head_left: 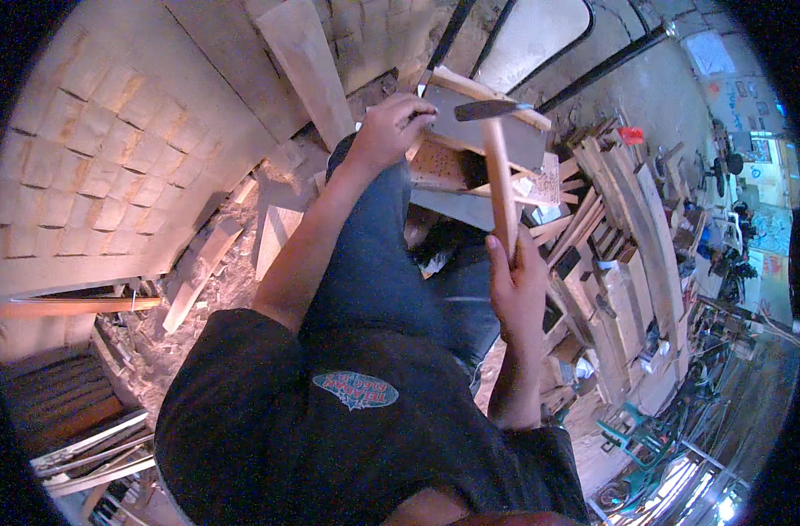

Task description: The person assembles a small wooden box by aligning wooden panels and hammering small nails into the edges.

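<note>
Dark shirt (330, 421) closest. Right hand (516, 285) grips hammer (499, 167); left hand (391, 130) fingers pinch wooden frame (492, 131) beneath hammerhead — a glancing blow risks crushing them.

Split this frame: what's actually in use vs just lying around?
In use: left hand steadying the wooden frame piece; right hand gripping the hammer.

Lying about: planks stacked at right, board leaning on the wall, rubble on the floor.
</note>
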